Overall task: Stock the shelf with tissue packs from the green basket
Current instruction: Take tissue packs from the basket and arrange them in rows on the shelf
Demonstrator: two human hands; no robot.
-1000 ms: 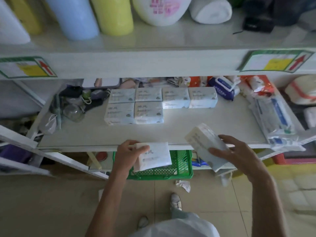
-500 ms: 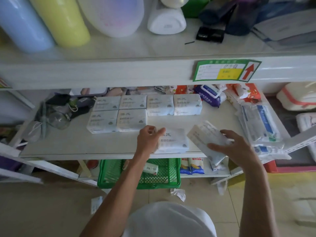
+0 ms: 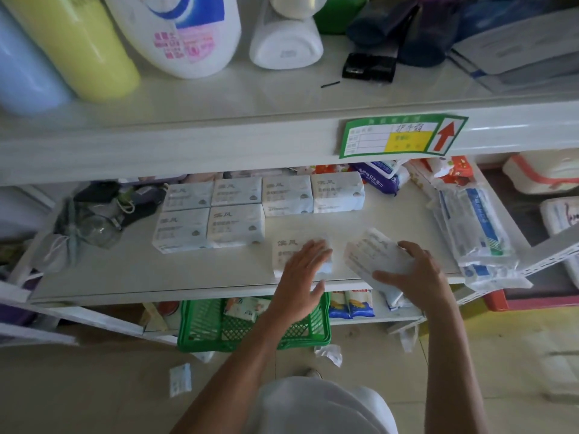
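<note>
With six tissue packs (image 3: pixel 260 208) already lined up far back on the shelf (image 3: pixel 125 277), I am pressing a seventh (image 3: pixel 289 250) down under my flat, spread left hand (image 3: pixel 302 274), gripping an eighth (image 3: pixel 372 261) in my right hand (image 3: pixel 410 270), while the green basket (image 3: pixel 216 327) below is looking nearly empty.

Both forearms (image 3: pixel 238 364) are bare, no sleeves showing. A pale white garment (image 3: pixel 322 408) covers the body at 6 o'clock. One light shoe (image 3: pixel 313 373) peeks out.

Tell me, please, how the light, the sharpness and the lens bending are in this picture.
Head view: dim, bluish light; glare on the upper shelf edge; wide-angle bending curves the shelves; left hand slightly blurred; print on the tissue packs soft.
</note>
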